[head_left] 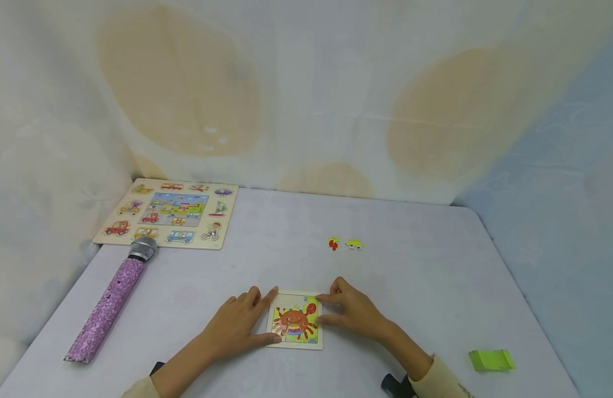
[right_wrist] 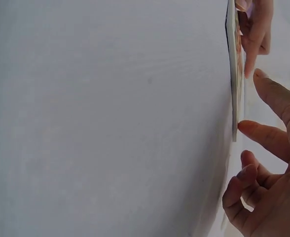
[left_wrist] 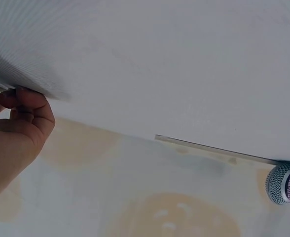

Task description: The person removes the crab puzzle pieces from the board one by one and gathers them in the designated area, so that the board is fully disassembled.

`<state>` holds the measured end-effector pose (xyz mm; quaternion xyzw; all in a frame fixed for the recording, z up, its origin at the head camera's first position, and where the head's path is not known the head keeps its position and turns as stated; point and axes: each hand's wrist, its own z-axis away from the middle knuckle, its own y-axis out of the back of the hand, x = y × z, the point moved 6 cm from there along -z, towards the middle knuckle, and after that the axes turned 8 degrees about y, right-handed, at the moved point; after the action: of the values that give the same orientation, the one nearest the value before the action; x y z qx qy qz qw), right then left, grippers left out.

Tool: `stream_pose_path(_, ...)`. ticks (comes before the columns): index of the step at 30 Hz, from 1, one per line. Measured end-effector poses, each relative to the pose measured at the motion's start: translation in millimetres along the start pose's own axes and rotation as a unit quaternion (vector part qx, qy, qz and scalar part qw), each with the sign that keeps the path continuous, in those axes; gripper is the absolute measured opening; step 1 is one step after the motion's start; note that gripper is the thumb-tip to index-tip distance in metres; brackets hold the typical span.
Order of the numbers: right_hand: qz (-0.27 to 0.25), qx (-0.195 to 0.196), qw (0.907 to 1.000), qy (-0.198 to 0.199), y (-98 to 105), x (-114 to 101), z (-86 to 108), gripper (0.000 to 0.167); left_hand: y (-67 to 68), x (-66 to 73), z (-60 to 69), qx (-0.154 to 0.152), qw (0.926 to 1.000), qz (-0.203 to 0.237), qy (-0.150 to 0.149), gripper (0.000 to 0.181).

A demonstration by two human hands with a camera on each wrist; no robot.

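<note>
In the head view a small crab puzzle in a light wooden frame lies flat near the front middle. My left hand holds it by its left side, forefinger at the upper corner and thumb over the lower one. From the right, my right hand touches the puzzle with its forefinger near the top corner; the thumb points at the right edge. The right wrist view shows the thumb raised off the thin board, other fingers bent. Beyond lie two small loose pieces, a red and yellow one and a yellow-green one.
A large vehicle puzzle board lies at the back left. A microphone with a glittery pink handle slants across the left, its head touching that board. A bright green block sits at the front right. Patterned curtains enclose the white table.
</note>
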<state>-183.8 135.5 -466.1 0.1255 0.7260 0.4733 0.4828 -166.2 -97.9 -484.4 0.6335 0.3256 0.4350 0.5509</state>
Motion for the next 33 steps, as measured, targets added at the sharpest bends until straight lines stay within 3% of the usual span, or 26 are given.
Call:
stream_pose_path(5, -0.027, 0.002, 0.9996, -0.002, -1.3, -2.4, -1.9, 0.051, 0.1, -1.3, -0.3, -0.004, 1.0000, 0.001, 0.002, 0.093)
stream_pose_path(9, -0.057, 0.028, 0.9980, 0.003, -0.6, 0.7, -1.8, 0.044, -0.2, -1.6, -0.4, -0.005, 1.0000, 0.005, 0.002, 0.093)
stream_pose_path(15, -0.123, 0.072, 0.9895, 0.022, 2.4, 4.7, 2.5, 0.037, -0.2, -0.6, -0.8, -0.009, 1.0000, 0.004, -0.002, 0.093)
stream_pose_path(19, -0.141, 0.083, 0.9857, 0.042, 2.0, 3.7, 2.3, 0.034, 0.2, -0.3, -1.1, -0.009, 1.0000, 0.002, -0.001, 0.093)
stream_pose_path(33, -0.073, 0.048, 0.9961, 0.005, -4.8, 4.0, -7.3, 0.048, 1.9, 0.8, -0.3, -0.002, 1.0000, 0.008, -0.002, 0.092)
